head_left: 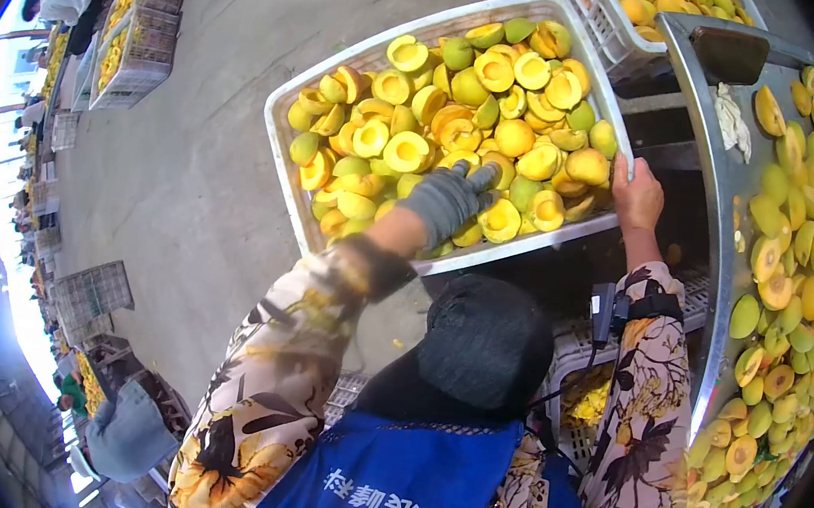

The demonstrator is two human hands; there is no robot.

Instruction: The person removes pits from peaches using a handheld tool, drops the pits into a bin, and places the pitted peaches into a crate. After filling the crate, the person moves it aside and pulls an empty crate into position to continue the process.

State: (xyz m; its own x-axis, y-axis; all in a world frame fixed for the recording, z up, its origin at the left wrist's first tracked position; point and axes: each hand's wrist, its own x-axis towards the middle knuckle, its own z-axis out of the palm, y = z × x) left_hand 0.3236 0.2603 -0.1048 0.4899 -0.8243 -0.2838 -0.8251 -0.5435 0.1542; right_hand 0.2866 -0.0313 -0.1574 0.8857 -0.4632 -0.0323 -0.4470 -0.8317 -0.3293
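My left hand (447, 203), in a grey glove, lies on halved yellow peaches (406, 152) with its fingers spread; I see nothing gripped in it. These peach halves, some cut side up and others skin side up, heap a white plastic crate (281, 176). My bare right hand (638, 195) is closed around the crate's rim at its near right corner. The crate sits slightly tilted across my view, just beyond my body. Whatever lies under my gloved fingers is hidden.
At right stands a metal-edged table (704, 117) covered with peach halves, a white cloth (733, 123) on it. Another full crate (605, 22) is at the top. Below my right arm is a crate with yellow pieces (587, 397). Stacked crates (138, 52) and people are far left.
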